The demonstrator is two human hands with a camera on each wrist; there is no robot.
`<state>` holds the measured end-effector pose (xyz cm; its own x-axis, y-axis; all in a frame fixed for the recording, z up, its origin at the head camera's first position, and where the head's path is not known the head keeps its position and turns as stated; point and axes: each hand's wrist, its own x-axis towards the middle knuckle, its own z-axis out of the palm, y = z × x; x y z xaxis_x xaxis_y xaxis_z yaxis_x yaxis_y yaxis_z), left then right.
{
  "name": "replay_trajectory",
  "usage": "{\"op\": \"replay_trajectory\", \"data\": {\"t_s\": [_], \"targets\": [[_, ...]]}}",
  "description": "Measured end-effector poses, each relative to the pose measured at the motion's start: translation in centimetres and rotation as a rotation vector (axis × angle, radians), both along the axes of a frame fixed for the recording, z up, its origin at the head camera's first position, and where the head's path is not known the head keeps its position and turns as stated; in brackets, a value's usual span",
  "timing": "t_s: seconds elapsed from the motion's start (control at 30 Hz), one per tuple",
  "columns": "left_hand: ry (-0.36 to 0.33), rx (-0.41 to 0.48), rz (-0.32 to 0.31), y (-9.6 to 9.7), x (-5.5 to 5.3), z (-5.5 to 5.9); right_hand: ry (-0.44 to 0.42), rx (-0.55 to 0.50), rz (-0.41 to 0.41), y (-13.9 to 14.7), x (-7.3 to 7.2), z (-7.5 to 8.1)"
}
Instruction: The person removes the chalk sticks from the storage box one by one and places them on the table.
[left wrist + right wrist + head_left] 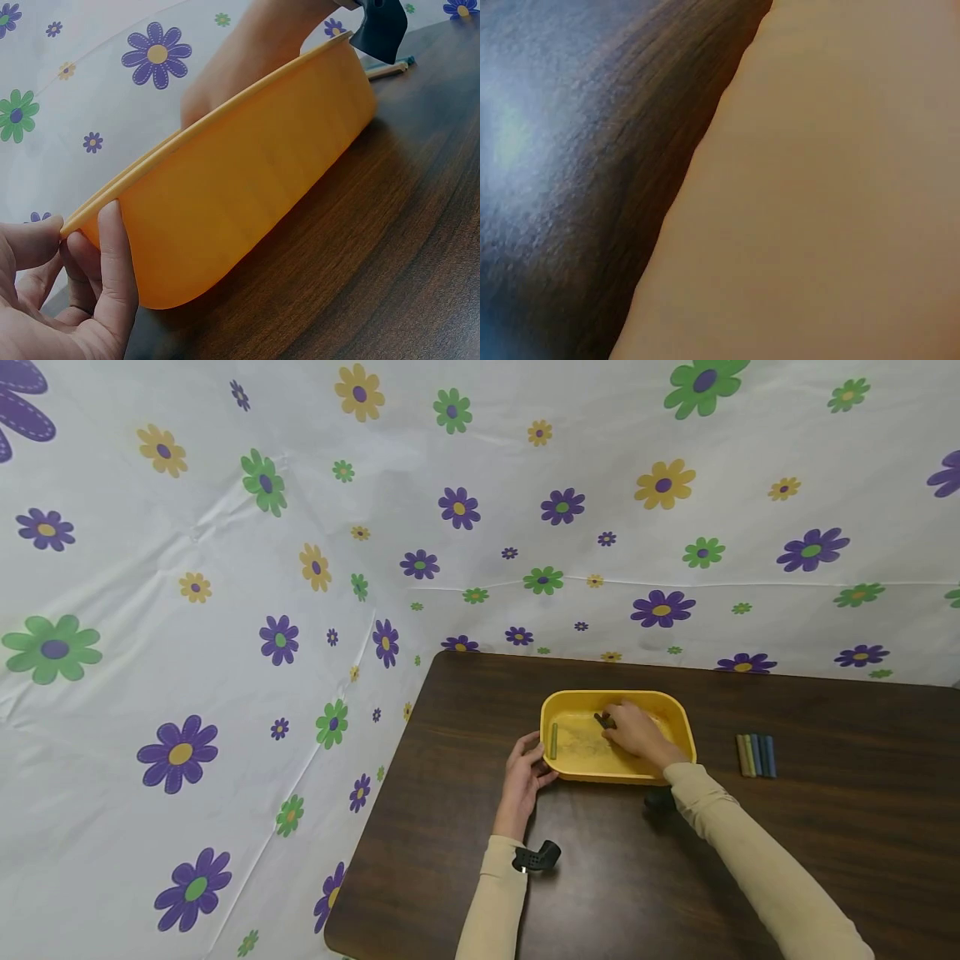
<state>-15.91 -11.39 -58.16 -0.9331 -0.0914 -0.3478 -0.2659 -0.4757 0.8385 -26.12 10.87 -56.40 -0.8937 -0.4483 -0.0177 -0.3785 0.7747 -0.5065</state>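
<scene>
A yellow plastic tub (600, 776) stands on the table. My left hand (522, 774) grips its left end; in the left wrist view the thumb lies at the rim, with fingers (116, 262) against the wall below. Reaching over the near side, my right hand (636, 729) is down inside the tub and pinches a dark chalk-like stick (600, 721) near the middle. A green chalk-like stick (553, 741) lies along the tub's left inner wall. The right wrist view shows mostly sleeve (802, 195), so the fingers are hidden there.
Right of the tub, several chalk-like sticks (756, 756) in tan, yellow-green and blue lie side by side on the dark wooden table (847, 827). A white cloth with printed flowers (180, 752) hangs behind and to the left. A black wrist camera (537, 857) is on the left sleeve.
</scene>
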Motion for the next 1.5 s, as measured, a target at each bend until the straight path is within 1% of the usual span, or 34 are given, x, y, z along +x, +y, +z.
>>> {"op": "replay_trajectory", "data": {"t_s": [0.1, 0.33, 0.5, 0.57, 0.63, 0.73, 0.83, 0.9, 0.97, 1.13, 1.23, 1.5], "targets": [[-0.023, 0.003, 0.004, 0.0, 0.0, 0.2, -0.010, -0.002, 0.002, -0.2, -0.1, 0.2], [-0.030, 0.000, 0.010, 0.0, -0.1, 0.2, -0.097, -0.077, -0.067, -0.3, -0.2, 0.2], [-0.035, 0.006, 0.015, 0.0, 0.0, 0.2, -0.132, -0.200, -0.097, -0.2, -0.5, -0.3], [-0.040, 0.008, 0.017, 0.1, 0.1, 0.1, -0.165, -0.266, -0.117, -0.1, -0.5, -0.6], [-0.039, 0.008, 0.017, 0.1, 0.1, 0.1, -0.202, -0.310, -0.141, 0.0, -0.6, -0.7], [-0.035, 0.007, 0.016, 0.1, 0.1, 0.2, -0.251, -0.356, -0.182, 0.0, -0.6, -0.6], [-0.028, 0.010, 0.014, 0.0, 0.0, 0.2, -0.277, -0.370, -0.204, 0.0, -0.6, -0.4], [-0.026, 0.011, 0.014, 0.0, 0.0, 0.2, -0.284, -0.371, -0.206, 0.0, -0.7, -0.4], [-0.027, 0.011, 0.015, 0.0, 0.0, 0.2, -0.309, -0.398, -0.208, 0.2, -0.6, -0.4], [-0.028, 0.012, 0.010, 0.1, 0.0, 0.2, -0.397, -0.532, -0.220, 0.6, -0.4, -0.2], [-0.022, 0.010, 0.002, 0.2, 0.0, 0.2, -0.427, -0.590, -0.225, 0.8, -0.3, 0.0], [-0.011, -0.002, 0.011, 0.3, -0.1, 0.0, -0.490, -0.671, -0.205, 1.6, 0.2, 0.5]]}}
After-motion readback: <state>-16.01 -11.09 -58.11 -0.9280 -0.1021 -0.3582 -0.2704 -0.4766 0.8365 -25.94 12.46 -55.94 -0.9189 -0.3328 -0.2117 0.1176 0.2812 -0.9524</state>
